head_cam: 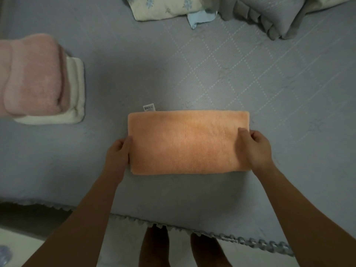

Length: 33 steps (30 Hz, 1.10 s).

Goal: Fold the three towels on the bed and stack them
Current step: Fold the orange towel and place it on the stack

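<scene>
A floral cream pillow (165, 7) lies at twelve o'clock, a pale blue cloth (200, 19) just beside it, a ruffled grey-blue cushion (273, 18) at one o'clock.

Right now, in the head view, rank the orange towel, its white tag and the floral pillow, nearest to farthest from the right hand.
1. Orange towel: held at its right end by the right hand.
2. White tag: at the towel's far left corner.
3. Floral pillow: at the bed's far side.
</scene>
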Each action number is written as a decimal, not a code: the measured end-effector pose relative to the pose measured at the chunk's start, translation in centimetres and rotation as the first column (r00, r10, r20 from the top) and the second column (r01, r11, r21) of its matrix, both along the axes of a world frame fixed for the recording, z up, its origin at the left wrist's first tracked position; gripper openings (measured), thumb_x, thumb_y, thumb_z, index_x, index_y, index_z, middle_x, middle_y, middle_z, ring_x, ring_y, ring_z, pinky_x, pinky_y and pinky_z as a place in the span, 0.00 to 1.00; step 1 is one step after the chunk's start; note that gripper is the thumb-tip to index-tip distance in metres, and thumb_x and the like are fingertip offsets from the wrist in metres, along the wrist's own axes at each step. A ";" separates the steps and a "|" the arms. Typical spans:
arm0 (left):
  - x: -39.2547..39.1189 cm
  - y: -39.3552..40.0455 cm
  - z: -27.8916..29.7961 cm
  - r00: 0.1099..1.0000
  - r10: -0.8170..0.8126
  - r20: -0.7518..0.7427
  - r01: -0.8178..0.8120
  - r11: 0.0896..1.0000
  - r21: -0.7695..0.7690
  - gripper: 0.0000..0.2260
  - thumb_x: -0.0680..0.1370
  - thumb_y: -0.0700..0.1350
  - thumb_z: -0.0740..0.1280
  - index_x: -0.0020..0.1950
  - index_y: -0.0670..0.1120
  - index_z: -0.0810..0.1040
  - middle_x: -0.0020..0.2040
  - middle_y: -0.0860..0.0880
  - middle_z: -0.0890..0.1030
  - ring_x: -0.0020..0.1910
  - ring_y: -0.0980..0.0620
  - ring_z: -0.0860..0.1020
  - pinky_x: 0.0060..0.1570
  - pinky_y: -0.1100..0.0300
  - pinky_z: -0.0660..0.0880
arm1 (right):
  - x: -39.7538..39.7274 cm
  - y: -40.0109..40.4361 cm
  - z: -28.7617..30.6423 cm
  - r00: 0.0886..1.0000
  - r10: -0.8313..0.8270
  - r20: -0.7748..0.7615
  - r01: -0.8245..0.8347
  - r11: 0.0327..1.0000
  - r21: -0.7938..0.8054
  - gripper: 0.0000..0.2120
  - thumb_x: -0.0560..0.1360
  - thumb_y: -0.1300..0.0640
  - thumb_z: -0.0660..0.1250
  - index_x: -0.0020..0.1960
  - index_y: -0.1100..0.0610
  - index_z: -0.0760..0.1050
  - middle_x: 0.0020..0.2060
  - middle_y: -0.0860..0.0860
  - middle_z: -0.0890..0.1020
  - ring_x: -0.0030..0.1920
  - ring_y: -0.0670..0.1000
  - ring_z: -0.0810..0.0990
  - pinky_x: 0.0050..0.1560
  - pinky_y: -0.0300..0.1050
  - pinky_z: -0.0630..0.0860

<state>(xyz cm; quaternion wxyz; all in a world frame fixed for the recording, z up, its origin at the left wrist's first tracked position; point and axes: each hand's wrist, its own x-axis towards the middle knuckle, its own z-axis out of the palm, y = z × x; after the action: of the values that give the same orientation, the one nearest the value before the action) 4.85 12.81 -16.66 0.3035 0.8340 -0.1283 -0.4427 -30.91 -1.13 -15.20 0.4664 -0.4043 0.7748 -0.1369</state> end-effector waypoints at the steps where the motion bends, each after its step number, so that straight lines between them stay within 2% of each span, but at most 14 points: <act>1: -0.4 0.7 0.3 1.000 -0.026 0.006 0.026 1.000 0.002 0.17 0.73 0.62 0.66 0.43 0.48 0.79 0.36 0.52 0.77 0.36 0.54 0.73 0.38 0.54 0.71 | -0.3 0.8 0.2 1.000 -0.024 0.012 0.024 1.000 0.019 0.15 0.74 0.41 0.65 0.46 0.53 0.77 0.41 0.46 0.81 0.42 0.47 0.78 0.42 0.45 0.72; 3: -1.3 2.4 0.9 0.995 -0.092 0.027 0.092 0.996 -0.003 0.16 0.73 0.61 0.67 0.39 0.48 0.79 0.33 0.55 0.77 0.33 0.58 0.72 0.35 0.58 0.70 | -1.2 2.6 0.7 0.999 -0.018 0.043 0.016 0.999 0.052 0.12 0.74 0.45 0.67 0.45 0.54 0.78 0.42 0.48 0.82 0.43 0.49 0.79 0.43 0.47 0.75; 5: -1.7 3.9 1.4 0.990 -0.134 0.048 0.136 0.990 -0.033 0.13 0.74 0.58 0.69 0.38 0.50 0.79 0.31 0.57 0.77 0.31 0.62 0.71 0.32 0.64 0.69 | -2.5 4.3 1.0 0.996 0.016 0.085 -0.017 1.000 0.007 0.09 0.75 0.50 0.69 0.45 0.57 0.79 0.41 0.47 0.83 0.42 0.47 0.80 0.44 0.46 0.77; 8: -1.9 5.2 1.6 0.978 -0.166 0.128 0.173 0.984 -0.051 0.13 0.76 0.57 0.68 0.38 0.49 0.79 0.31 0.57 0.77 0.30 0.64 0.72 0.30 0.68 0.67 | -4.4 6.2 0.9 0.998 0.028 0.063 -0.021 0.993 -0.116 0.07 0.74 0.53 0.70 0.42 0.56 0.77 0.37 0.42 0.83 0.38 0.40 0.79 0.38 0.36 0.75; 10: -2.1 5.5 1.1 0.957 -0.224 0.186 0.224 0.974 0.022 0.11 0.76 0.56 0.68 0.39 0.50 0.80 0.33 0.55 0.80 0.33 0.63 0.75 0.32 0.65 0.70 | -4.8 7.2 0.4 0.999 0.039 0.018 -0.037 0.995 -0.093 0.06 0.75 0.54 0.70 0.41 0.55 0.77 0.38 0.45 0.83 0.40 0.43 0.80 0.39 0.40 0.74; 13: -2.7 5.0 0.3 0.951 -0.257 0.170 0.234 0.962 0.143 0.16 0.74 0.57 0.67 0.49 0.45 0.81 0.42 0.48 0.83 0.43 0.49 0.80 0.43 0.53 0.75 | -4.3 7.5 -0.5 0.997 0.039 -0.066 -0.042 0.998 -0.043 0.07 0.76 0.52 0.68 0.41 0.54 0.78 0.36 0.48 0.81 0.41 0.53 0.79 0.40 0.46 0.72; 14: -2.7 4.5 0.3 0.962 -0.217 0.168 0.192 0.970 0.152 0.19 0.73 0.58 0.67 0.52 0.43 0.81 0.44 0.47 0.82 0.45 0.47 0.80 0.45 0.50 0.76 | -3.7 7.2 -0.6 0.997 0.011 -0.072 -0.014 0.999 -0.048 0.08 0.75 0.50 0.68 0.40 0.53 0.78 0.35 0.48 0.81 0.40 0.52 0.79 0.40 0.47 0.72; 16: -2.7 3.1 0.5 0.972 -0.157 0.178 0.132 0.981 0.144 0.21 0.70 0.60 0.65 0.51 0.43 0.79 0.43 0.47 0.82 0.44 0.46 0.79 0.45 0.49 0.75 | -2.5 6.4 -0.4 0.997 -0.024 -0.075 0.019 0.998 -0.058 0.12 0.73 0.43 0.66 0.40 0.51 0.76 0.35 0.46 0.80 0.38 0.48 0.78 0.38 0.46 0.73; 19: -2.3 0.3 0.7 0.969 -0.152 0.193 0.131 0.984 0.118 0.17 0.73 0.59 0.68 0.53 0.48 0.77 0.43 0.52 0.80 0.42 0.52 0.78 0.40 0.56 0.72 | -1.1 4.7 -0.2 0.996 -0.025 -0.084 0.020 0.998 -0.063 0.14 0.71 0.38 0.64 0.42 0.49 0.76 0.37 0.44 0.80 0.38 0.44 0.78 0.37 0.44 0.71; 23: -1.2 -2.9 1.1 0.966 -0.139 0.220 0.136 0.990 0.031 0.10 0.76 0.54 0.68 0.52 0.49 0.78 0.40 0.57 0.80 0.38 0.61 0.77 0.34 0.63 0.70 | 0.3 1.3 0.4 0.994 0.010 -0.107 -0.023 0.992 -0.126 0.11 0.73 0.45 0.65 0.42 0.53 0.76 0.34 0.44 0.79 0.37 0.47 0.77 0.40 0.43 0.69; 25: -0.6 -4.0 1.6 0.957 -0.098 0.272 0.118 0.992 -0.055 0.06 0.77 0.52 0.67 0.48 0.50 0.79 0.36 0.59 0.78 0.32 0.67 0.74 0.32 0.68 0.69 | 0.6 -0.2 1.0 0.997 0.021 -0.079 -0.036 0.980 -0.196 0.11 0.75 0.48 0.65 0.37 0.53 0.74 0.31 0.43 0.76 0.33 0.42 0.74 0.37 0.42 0.67; 27: 0.0 -4.6 1.9 0.950 -0.048 0.310 0.090 0.988 -0.123 0.07 0.77 0.52 0.68 0.47 0.50 0.79 0.35 0.59 0.77 0.31 0.66 0.73 0.31 0.71 0.68 | 0.7 -1.1 1.7 0.999 0.014 -0.051 -0.026 0.969 -0.245 0.12 0.75 0.47 0.65 0.36 0.51 0.72 0.30 0.43 0.75 0.30 0.38 0.73 0.35 0.41 0.68; 30: 0.3 -4.5 1.7 0.952 -0.026 0.306 0.059 0.994 -0.096 0.09 0.78 0.53 0.67 0.50 0.49 0.79 0.37 0.57 0.77 0.34 0.63 0.73 0.34 0.66 0.69 | 0.9 -1.3 1.4 0.995 0.043 -0.086 -0.061 0.975 -0.215 0.10 0.75 0.46 0.64 0.41 0.52 0.75 0.34 0.44 0.77 0.35 0.42 0.76 0.40 0.43 0.71; 33: -0.2 -3.5 1.2 0.981 -0.034 0.193 0.033 0.999 0.006 0.12 0.79 0.52 0.65 0.56 0.45 0.78 0.42 0.51 0.79 0.41 0.51 0.79 0.39 0.59 0.74 | 1.0 -0.6 0.7 0.986 0.051 -0.156 -0.062 0.996 -0.071 0.12 0.75 0.47 0.65 0.52 0.54 0.74 0.44 0.47 0.79 0.49 0.52 0.79 0.48 0.45 0.71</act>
<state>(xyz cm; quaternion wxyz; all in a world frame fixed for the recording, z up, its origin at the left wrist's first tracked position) 4.69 9.27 -15.46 0.2808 0.8711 -0.1704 -0.3650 -29.93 -1.69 -14.47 0.3932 -0.4529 0.7909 -0.1212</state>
